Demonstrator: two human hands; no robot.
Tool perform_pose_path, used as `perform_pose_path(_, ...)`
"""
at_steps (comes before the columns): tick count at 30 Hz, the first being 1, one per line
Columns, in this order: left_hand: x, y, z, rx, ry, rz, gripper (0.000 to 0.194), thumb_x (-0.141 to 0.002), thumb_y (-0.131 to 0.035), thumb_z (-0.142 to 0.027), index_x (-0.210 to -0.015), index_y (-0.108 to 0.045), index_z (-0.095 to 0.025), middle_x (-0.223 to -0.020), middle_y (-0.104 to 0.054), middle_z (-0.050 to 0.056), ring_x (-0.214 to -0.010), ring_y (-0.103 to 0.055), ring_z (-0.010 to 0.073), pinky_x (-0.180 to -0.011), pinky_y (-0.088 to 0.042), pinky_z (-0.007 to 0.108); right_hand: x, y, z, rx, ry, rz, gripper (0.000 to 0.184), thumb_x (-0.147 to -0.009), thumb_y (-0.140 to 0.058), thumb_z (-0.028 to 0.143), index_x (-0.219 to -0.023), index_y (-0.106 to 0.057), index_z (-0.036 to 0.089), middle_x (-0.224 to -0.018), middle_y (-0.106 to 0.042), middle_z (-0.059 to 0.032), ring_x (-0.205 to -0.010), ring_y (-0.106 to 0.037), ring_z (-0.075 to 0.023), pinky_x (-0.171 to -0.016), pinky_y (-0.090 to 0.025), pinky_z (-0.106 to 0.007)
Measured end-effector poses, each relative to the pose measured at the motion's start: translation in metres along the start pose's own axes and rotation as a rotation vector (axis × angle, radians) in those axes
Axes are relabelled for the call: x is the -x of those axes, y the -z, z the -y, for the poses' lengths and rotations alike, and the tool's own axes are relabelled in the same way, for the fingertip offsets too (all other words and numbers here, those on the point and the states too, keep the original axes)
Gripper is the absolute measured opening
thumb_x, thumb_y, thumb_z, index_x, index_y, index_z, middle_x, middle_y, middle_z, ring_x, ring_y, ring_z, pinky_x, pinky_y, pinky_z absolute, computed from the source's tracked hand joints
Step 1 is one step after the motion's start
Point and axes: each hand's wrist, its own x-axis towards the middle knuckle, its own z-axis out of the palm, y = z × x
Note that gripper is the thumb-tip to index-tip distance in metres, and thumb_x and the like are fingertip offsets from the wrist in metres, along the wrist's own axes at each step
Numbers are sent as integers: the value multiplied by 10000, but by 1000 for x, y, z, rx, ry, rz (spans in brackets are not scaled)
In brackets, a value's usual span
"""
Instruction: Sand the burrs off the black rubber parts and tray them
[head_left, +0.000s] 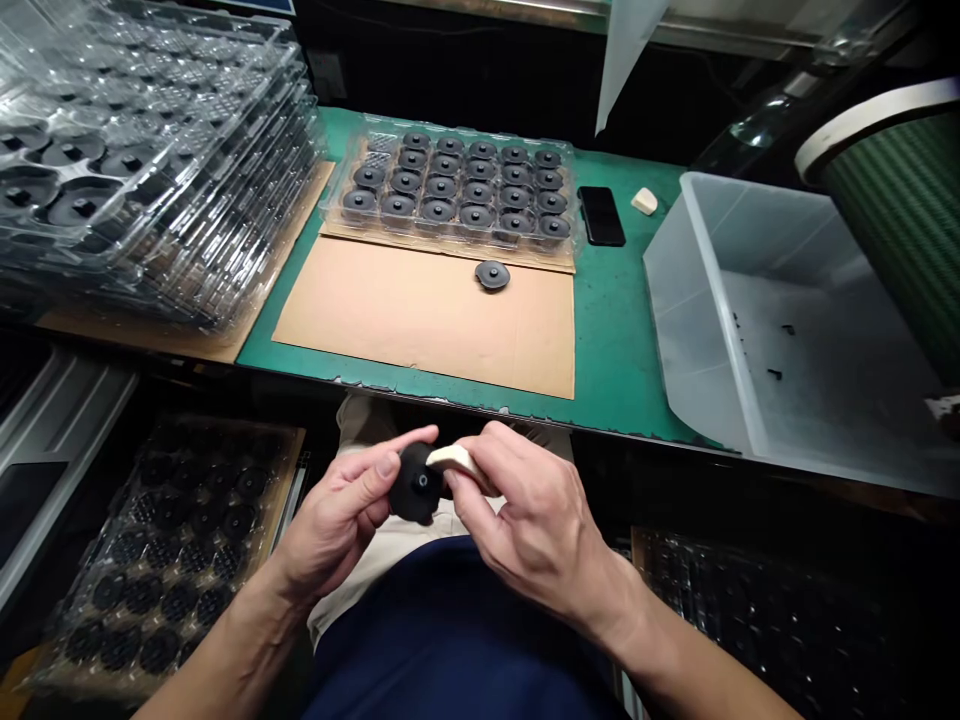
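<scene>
Over my lap, my left hand [341, 510] grips a round black plastic part [411, 490] by its left edge, with the raised hub facing up toward me. My right hand [529, 510] pinches a cream-coloured block [457, 460], whose tip meets or nearly meets the upper right of the disc. What the block is made of I cannot tell. A similar black disc [493, 276] lies alone on the cardboard sheet [405, 310]. Behind it, a clear plastic tray [379, 142] holds rows of such discs, and its back left pockets have none.
A tall stack of clear trays [247, 200] stands at left. A phone [601, 216] and a small cream piece [644, 201] lie on the green mat [630, 320]. At right is a translucent bin [697, 320] with small black bits. A lower tray [180, 540] sits at left below the table edge.
</scene>
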Motion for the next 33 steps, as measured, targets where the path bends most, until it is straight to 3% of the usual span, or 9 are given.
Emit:
perform_pose_path(6, -3, 4, 5, 68, 124, 205, 382, -989, -626, -410, -1252, -768, -172, -962, -761, 126, -799, -695, 214, -679, -625, 303, -7, 3, -3, 142, 320, 13, 248, -1092, -454, 153, -1204, -675, 172, -1039, -621, -92, -867, -536, -237, -757, -392, -380)
perform_pose_path(9, -6, -3, 7, 115, -64, 48, 378, -940, -730, -310, -1315, -731, -259, -1131, -762, 90, -989, -711, 182, -885, -596, 247, -7, -4, -4, 63, 99, -100, 184, -1083, -509, 226, -979, -644, 159, -858, -580, -48, -753, -508, -202, -695, -386, -345)
perform_pose_path(12, -7, -6, 8, 71, -272, -98, 505, -829, -845, -189, -1303, -731, -319, -1183, -756, 48, -1115, -686, 174, -999, -538, 226, -7, -9, -4, -195, -230, 19, 269, -1070, -538, 284, -817, -545, 193, -685, -477, 29, -575, -410, -144, -518, -316, -285)
perform_pose_path(14, -6, -4, 7, 43, -273, -110, 501, -820, -855, -197, -1294, -738, -308, -1185, -757, 54, -1127, -684, 186, -1004, -536, 235, -7, -10, -4, -257, -279, 73, 265, -1059, -550, 279, -808, -530, 198, -682, -474, 42, -565, -397, -135, -503, -291, -280)
perform_pose_path(18, -4, 6, 4, -13, -44, -17, 417, -913, -774, -329, -1316, -732, -234, -1155, -754, 101, -1033, -703, 200, -910, -576, 245, -6, -8, -5, -119, -60, -25, 229, -1070, -499, 206, -854, -568, 179, -809, -520, -8, -717, -465, -173, -687, -363, -314)
perform_pose_path(22, -4, 14, 8, 26, 121, 115, 315, -971, -677, -408, -1125, -803, -163, -903, -728, 96, -751, -669, 174, -669, -613, 277, -5, -3, -10, -34, 158, 88, 255, -1100, -436, 155, -1187, -675, 172, -990, -585, -72, -872, -517, -230, -798, -407, -360)
perform_pose_path(27, -7, 13, 17, 134, 258, 122, 369, -989, -634, -453, -1055, -799, -130, -876, -736, 121, -686, -664, 190, -562, -612, 306, -8, 1, -15, 131, 394, 173, 330, -1135, -366, 184, -1207, -689, 188, -1105, -596, -92, -893, -503, -245, -811, -388, -393)
perform_pose_path(29, -8, 10, 17, 188, 194, 54, 346, -974, -674, -425, -1164, -778, -155, -1020, -756, 125, -795, -699, 193, -688, -647, 321, -8, -2, -15, 150, 333, 90, 292, -1131, -400, 216, -1121, -689, 170, -1042, -599, -84, -870, -500, -237, -790, -377, -383)
perform_pose_path(33, -10, 4, 13, 175, -117, -101, 437, -849, -834, -208, -1271, -734, -256, -1214, -734, 68, -1090, -689, 179, -981, -580, 264, -7, -12, -9, -66, -140, -17, 295, -1058, -530, 285, -784, -542, 177, -711, -475, 16, -618, -412, -146, -582, -317, -296)
